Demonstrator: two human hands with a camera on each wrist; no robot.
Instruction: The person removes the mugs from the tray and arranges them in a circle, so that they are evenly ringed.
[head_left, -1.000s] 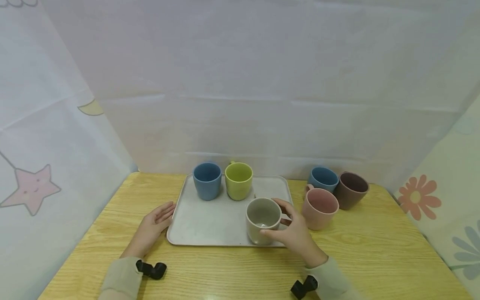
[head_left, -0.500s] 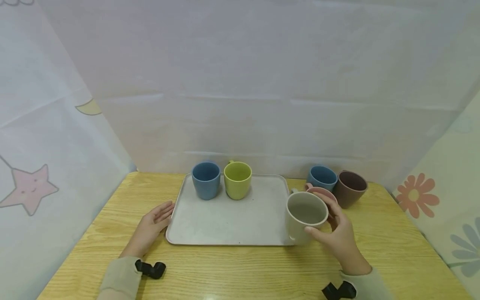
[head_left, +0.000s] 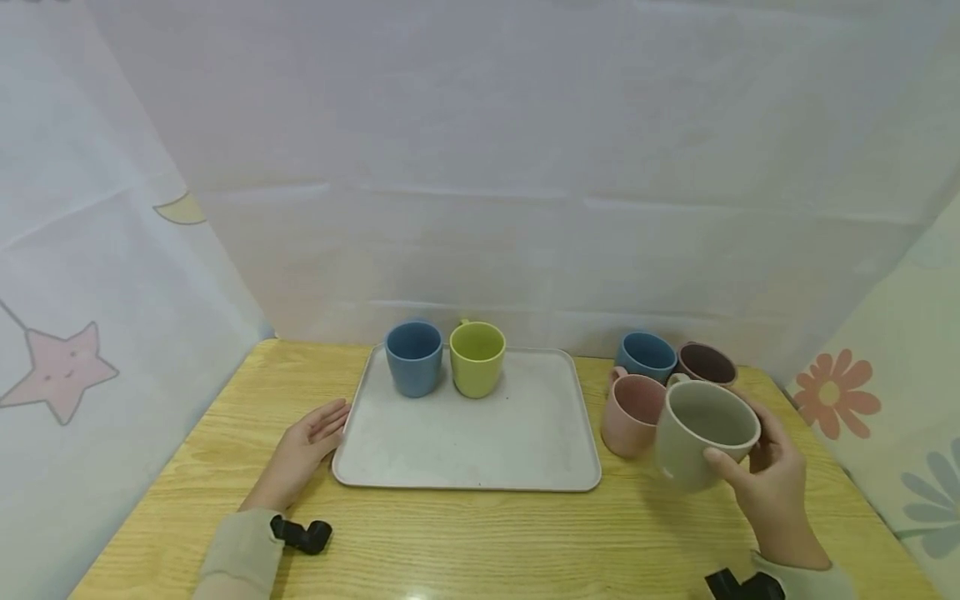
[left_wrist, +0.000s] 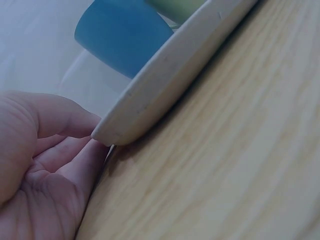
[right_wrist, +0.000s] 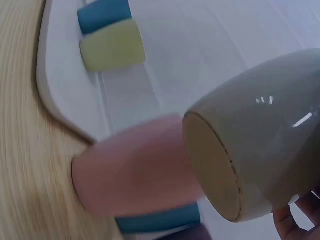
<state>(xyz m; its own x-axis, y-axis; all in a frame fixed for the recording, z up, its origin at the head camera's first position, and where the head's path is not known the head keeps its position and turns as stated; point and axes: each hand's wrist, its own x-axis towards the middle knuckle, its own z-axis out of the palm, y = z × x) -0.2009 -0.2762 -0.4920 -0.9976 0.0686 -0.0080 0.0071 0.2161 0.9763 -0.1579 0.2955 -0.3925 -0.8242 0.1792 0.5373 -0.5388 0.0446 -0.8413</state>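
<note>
My right hand [head_left: 776, 483] grips a grey mug [head_left: 684, 454] by its side, thumb in front near the rim. The mug is tilted and held off the table; its bare base shows in the right wrist view. Just left of it a pink mug [head_left: 624, 423] stands on the table, partly covered by the grey one. At the left edge of a pale tray [head_left: 465, 450] lies my left hand [head_left: 306, 443], fingers loosely extended. Its fingertips touch the tray's corner in the left wrist view. On the tray stand a blue mug [head_left: 415, 373] and a lime-green mug [head_left: 477, 371].
Behind the pink mug stand a second blue mug [head_left: 636, 360] and a brown mug [head_left: 701, 360], partly hidden by the grey mug. The wooden table [head_left: 450, 542] meets a hanging pale cloth [head_left: 480, 208] at its back and sides.
The right hand has lifted the grey mug off the tray's front right part and carried it right, past the pink mug. The left hand has stayed at the tray's edge.
</note>
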